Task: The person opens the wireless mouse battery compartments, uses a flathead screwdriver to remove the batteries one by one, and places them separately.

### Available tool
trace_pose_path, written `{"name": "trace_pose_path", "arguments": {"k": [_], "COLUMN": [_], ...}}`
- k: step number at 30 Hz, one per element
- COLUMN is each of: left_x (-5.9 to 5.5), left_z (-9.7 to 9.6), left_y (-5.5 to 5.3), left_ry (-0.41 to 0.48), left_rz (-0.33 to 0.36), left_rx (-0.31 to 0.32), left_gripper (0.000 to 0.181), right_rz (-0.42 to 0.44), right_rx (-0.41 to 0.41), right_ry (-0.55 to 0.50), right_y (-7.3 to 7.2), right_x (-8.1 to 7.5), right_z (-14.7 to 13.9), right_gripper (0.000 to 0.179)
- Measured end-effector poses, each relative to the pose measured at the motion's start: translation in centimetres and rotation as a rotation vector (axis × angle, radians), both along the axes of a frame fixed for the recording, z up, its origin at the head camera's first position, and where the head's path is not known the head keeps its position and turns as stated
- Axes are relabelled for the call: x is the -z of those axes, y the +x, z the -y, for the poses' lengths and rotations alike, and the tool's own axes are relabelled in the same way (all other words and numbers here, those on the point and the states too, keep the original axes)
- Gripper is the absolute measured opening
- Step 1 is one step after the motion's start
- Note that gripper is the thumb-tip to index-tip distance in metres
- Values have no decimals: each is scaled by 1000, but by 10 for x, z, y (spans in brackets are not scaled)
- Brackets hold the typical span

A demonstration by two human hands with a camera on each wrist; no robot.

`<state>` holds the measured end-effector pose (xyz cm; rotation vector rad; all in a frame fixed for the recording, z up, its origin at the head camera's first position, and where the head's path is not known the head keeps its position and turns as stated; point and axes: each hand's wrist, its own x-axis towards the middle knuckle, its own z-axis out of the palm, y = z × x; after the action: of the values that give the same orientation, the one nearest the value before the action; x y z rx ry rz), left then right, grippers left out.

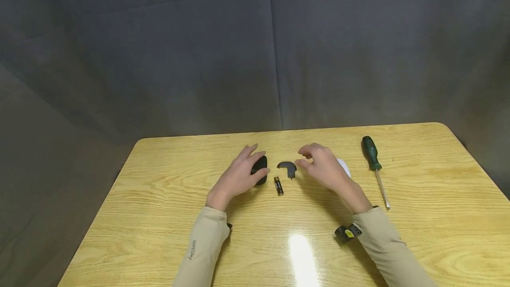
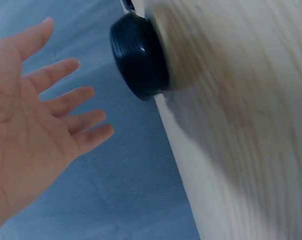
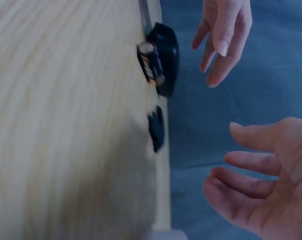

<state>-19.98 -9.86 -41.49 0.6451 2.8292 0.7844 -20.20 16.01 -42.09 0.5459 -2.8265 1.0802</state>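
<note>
My left hand (image 1: pixel 241 172) hovers over a black rounded device (image 1: pixel 260 169), shaped like a computer mouse. Its fingers are spread and apart from the device, as the left wrist view shows beside the black side (image 2: pixel 138 57). To the right of the device lies an AA battery (image 1: pixel 278 186), with a dark curved cover (image 1: pixel 287 168) bearing a tab just beyond it. My right hand (image 1: pixel 322 165) hangs above the table beside the cover, fingers loosely bent, holding nothing. In the right wrist view, the battery (image 3: pixel 151 64) and cover (image 3: pixel 156 129) sit apart from both hands.
A white object (image 1: pixel 344 167) is partly hidden behind the right hand. Farther right lies a screwdriver (image 1: pixel 371 153) with a green handle, its tip toward me. The wooden table (image 1: pixel 159 216) ends at a dark grey curtain (image 1: pixel 179 56).
</note>
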Motion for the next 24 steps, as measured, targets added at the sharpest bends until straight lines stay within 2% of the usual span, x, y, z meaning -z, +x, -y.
{"name": "trace_pose_path", "arguments": {"k": [9,17,24], "left_x": [-6,-14,-15], "left_z": [-30,-67,-91], "left_y": [3,3,1], "left_ry": [-39,-124,-219], "left_rz": [-72,-112,-105], "left_rx": [52,139,198], "left_gripper": [65,71,74], "right_rz": [-16,44,92], "right_rx": [-30,-92,-130], "right_ry": [76,98,141], "right_y": [8,11,12], "right_x": [-12,-13,-13], "right_z": [-33,-56,-66], "right_gripper": [56,73,81]}}
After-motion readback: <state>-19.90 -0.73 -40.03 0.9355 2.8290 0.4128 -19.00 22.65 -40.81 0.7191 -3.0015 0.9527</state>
